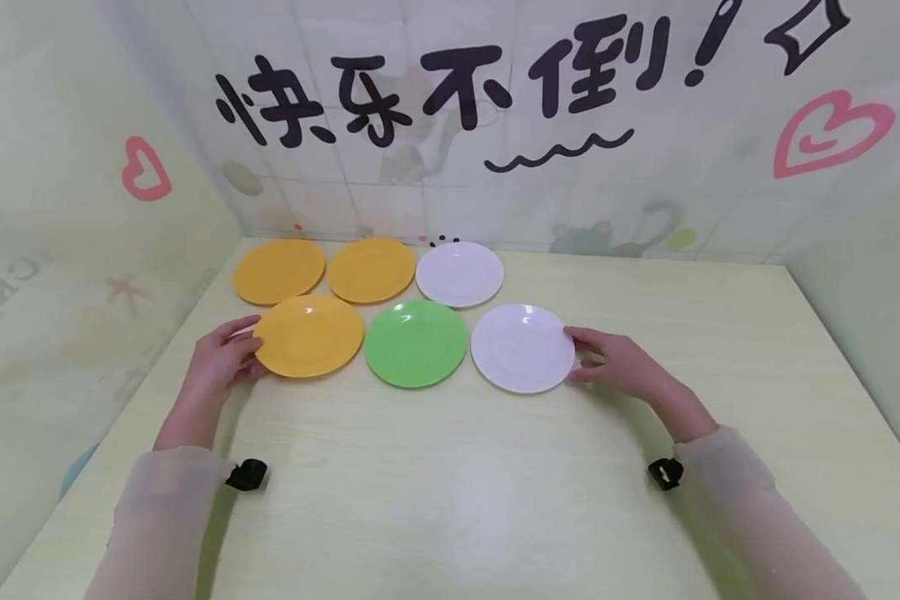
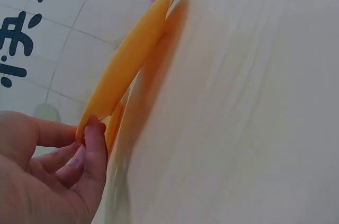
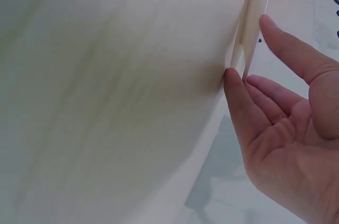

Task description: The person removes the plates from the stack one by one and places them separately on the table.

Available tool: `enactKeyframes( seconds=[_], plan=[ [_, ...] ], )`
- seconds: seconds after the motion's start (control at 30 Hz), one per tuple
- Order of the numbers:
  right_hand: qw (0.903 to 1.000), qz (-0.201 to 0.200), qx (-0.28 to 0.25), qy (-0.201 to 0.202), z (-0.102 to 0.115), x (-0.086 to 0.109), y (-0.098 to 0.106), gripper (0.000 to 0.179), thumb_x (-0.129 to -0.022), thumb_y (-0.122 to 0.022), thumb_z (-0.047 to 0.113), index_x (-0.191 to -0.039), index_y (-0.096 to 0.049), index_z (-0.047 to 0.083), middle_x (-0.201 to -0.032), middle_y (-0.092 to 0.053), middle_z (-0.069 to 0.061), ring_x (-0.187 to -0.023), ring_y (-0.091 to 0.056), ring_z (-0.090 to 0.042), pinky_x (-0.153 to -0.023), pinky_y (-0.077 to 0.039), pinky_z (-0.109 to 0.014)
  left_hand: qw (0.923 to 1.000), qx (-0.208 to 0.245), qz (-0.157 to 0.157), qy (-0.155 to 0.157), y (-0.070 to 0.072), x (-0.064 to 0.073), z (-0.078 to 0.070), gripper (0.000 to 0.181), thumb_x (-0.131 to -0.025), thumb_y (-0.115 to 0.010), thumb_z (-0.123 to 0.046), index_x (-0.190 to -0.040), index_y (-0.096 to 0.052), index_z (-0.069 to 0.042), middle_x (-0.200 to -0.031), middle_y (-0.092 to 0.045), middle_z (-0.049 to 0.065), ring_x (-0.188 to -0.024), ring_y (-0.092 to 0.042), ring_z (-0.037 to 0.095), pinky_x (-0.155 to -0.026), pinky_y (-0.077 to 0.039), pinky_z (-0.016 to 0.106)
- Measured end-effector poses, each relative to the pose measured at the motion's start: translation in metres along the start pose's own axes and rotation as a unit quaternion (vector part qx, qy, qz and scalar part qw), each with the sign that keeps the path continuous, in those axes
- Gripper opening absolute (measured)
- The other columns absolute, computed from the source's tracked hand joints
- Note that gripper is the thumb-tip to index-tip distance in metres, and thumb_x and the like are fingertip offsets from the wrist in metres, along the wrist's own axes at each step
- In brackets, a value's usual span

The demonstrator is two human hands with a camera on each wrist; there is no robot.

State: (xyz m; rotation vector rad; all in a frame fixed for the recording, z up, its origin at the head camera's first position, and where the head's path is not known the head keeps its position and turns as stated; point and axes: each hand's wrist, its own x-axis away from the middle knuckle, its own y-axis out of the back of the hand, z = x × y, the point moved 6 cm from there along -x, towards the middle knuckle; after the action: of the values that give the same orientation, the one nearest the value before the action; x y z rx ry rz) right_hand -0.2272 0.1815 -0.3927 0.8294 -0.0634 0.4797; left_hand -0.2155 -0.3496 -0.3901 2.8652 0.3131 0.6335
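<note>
My left hand (image 1: 225, 354) pinches the left rim of the front yellow plate (image 1: 309, 336), the thumb on the near side and fingers behind it. In the left wrist view this plate (image 2: 127, 60) shows edge-on, its shadow on the tabletop beside it. At the right end of the front row, my right hand (image 1: 615, 360) touches the rim of a white plate (image 1: 522, 348) with spread, fairly straight fingers (image 3: 241, 97). That white plate (image 3: 254, 23) shows edge-on in the right wrist view. A green plate (image 1: 416, 343) lies between the yellow and white ones.
Behind the front row lie two more yellow plates (image 1: 279, 272) and another white plate (image 1: 460, 274), close to the back wall (image 1: 450, 200). Printed walls enclose the pale wooden table (image 1: 435, 483) at the left, back and right. A black strap piece (image 1: 247, 474) sits at the left wrist.
</note>
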Motion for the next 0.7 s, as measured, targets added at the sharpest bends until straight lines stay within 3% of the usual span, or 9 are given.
enactKeyframes(
  seconds=[0.13, 0.2, 0.27, 0.57, 0.7],
  plan=[
    [0.9986, -0.012, 0.051, 0.0, 0.01, -0.003, -0.003, 0.076, -0.087, -0.077, 0.02, -0.15, -0.04, -0.001, -0.149, -0.048, -0.025, -0.132, -0.052, -0.04, -0.112, -0.044, -0.055, 0.9958, -0.091, -0.014, 0.004, 0.004, -0.006, 0.004, 0.057, -0.104, -0.05, -0.018, -0.156, -0.031, -0.009, -0.126, -0.056, 0.005, -0.08, -0.06, -0.004, -0.073, -0.059, 0.014],
    [0.996, -0.023, 0.086, 0.005, 0.016, -0.005, -0.005, 0.074, -0.086, -0.078, 0.02, -0.148, -0.043, -0.001, -0.145, -0.053, -0.025, -0.132, -0.051, -0.04, -0.112, -0.044, -0.055, 0.9929, -0.117, -0.02, 0.007, 0.006, -0.009, 0.006, 0.057, -0.104, -0.05, -0.019, -0.156, -0.03, -0.008, -0.144, -0.049, 0.017, -0.086, -0.057, -0.004, -0.074, -0.059, 0.012],
    [0.9934, -0.029, 0.111, 0.009, 0.022, -0.007, -0.007, 0.074, -0.086, -0.078, 0.022, -0.147, -0.044, -0.001, -0.143, -0.054, -0.025, -0.131, -0.051, -0.04, -0.111, -0.044, -0.056, 0.9912, -0.129, -0.026, 0.011, 0.009, -0.013, 0.009, 0.057, -0.104, -0.049, -0.019, -0.156, -0.029, -0.008, -0.157, -0.037, 0.02, -0.094, -0.056, -0.001, -0.074, -0.058, 0.01],
    [0.9893, -0.033, 0.14, 0.025, 0.035, -0.019, -0.021, 0.073, -0.084, -0.08, 0.022, -0.146, -0.047, 0.0, -0.145, -0.055, -0.02, -0.134, -0.05, -0.039, -0.114, -0.043, -0.054, 0.9857, -0.16, -0.049, 0.011, 0.023, -0.015, 0.012, 0.056, -0.105, -0.048, -0.024, -0.155, -0.032, -0.006, -0.158, -0.037, 0.02, -0.119, -0.053, 0.019, -0.083, -0.058, 0.013],
    [0.987, -0.03, 0.151, 0.046, 0.045, -0.026, -0.029, 0.072, -0.084, -0.08, 0.023, -0.145, -0.049, 0.001, -0.143, -0.057, -0.018, -0.132, -0.053, -0.038, -0.113, -0.044, -0.052, 0.9838, -0.17, -0.057, 0.01, 0.034, -0.013, 0.013, 0.058, -0.104, -0.048, -0.029, -0.155, -0.032, -0.005, -0.157, -0.036, 0.02, -0.105, -0.054, 0.009, -0.076, -0.056, 0.009]
  ],
)
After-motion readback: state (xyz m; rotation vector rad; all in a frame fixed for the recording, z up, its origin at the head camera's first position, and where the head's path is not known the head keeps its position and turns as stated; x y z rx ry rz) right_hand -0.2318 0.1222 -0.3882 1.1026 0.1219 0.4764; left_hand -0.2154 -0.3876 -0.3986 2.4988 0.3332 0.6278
